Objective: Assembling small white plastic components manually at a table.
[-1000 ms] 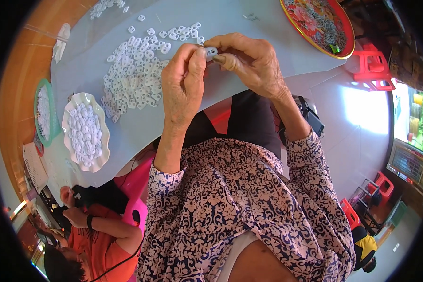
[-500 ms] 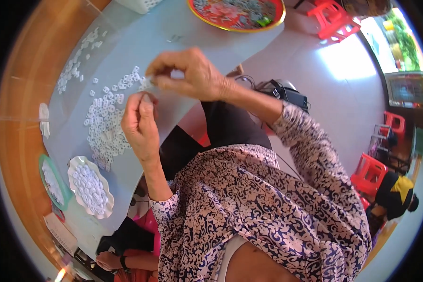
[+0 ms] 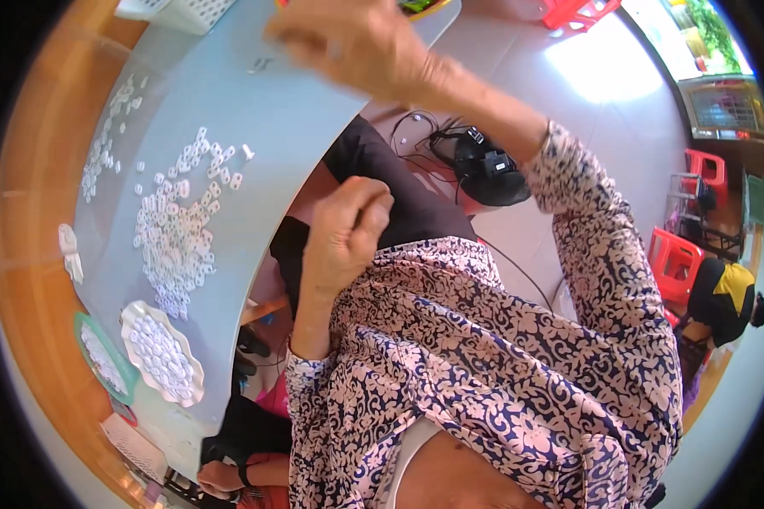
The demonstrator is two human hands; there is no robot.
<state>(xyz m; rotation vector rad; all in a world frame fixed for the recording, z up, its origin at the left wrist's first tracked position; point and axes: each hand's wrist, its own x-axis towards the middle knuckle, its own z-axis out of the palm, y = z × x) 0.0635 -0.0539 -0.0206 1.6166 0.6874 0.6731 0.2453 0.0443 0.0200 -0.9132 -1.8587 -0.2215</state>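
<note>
My left hand (image 3: pixel 348 227) is held over my lap, off the table's edge. Its fingers are curled and the thumb presses against them; whatever may be inside is hidden. Farther off, my right hand (image 3: pixel 344 42) reaches over the table near its far right end. Motion smears its fingers, so their grip cannot be made out. On the grey table (image 3: pixel 255 119) a pile of small white plastic pieces with holes (image 3: pixel 174 237) spreads out to the left of both hands. A scalloped white dish (image 3: pixel 197 386) beside the pile is filled with small white rounded pieces.
More white pieces (image 3: pixel 102 153) lie scattered toward the wall. A green-rimmed tray (image 3: pixel 127 386) and a white perforated basket (image 3: pixel 199 13) stand on the table. A black device with cables (image 3: pixel 488 174) is on the floor. Another person's hand (image 3: pixel 219 477) rests at the lower left.
My hands, close together over the pile's near edge before, have moved apart. The left came back to my lap; the right went up and away. The view has shifted, cutting off most of the red tray.
</note>
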